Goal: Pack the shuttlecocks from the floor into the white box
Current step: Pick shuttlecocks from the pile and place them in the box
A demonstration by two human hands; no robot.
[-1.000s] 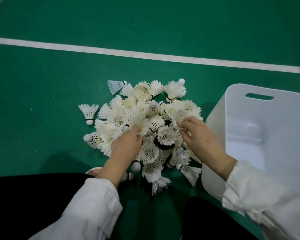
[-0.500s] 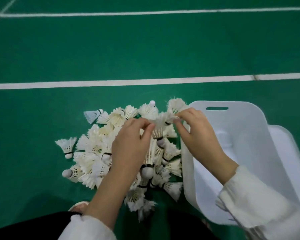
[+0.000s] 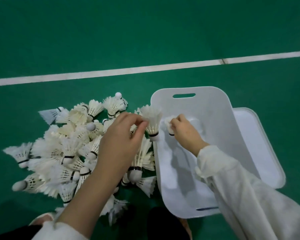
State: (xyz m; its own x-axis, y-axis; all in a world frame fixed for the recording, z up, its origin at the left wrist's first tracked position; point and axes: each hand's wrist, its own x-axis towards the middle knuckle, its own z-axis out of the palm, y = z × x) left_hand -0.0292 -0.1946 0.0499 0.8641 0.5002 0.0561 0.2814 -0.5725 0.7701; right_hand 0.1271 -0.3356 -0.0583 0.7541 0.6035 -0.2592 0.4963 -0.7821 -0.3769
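On the green floor [image 3: 111, 40], left of the white box [image 3: 239, 129]: heap of shuttlecocks [image 3: 64, 153]. Over the box's left rim: left hand [image 3: 123, 135], grip pinched on feathers of one shuttlecock [image 3: 151, 122], cork down. Inside the box: right hand [image 3: 185, 130], grip closed around a second shuttlecock [image 3: 170, 125]. Beyond the heap: white line [image 3: 128, 71].

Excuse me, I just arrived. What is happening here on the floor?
A person is packing shuttlecocks into a white box on a green court floor. The right hand holds one shuttlecock over the inside of the box. The left hand pinches another shuttlecock by its feathers, beside the box rim. A big pile of shuttlecocks lies on the floor left of the box. The box looks nearly empty.
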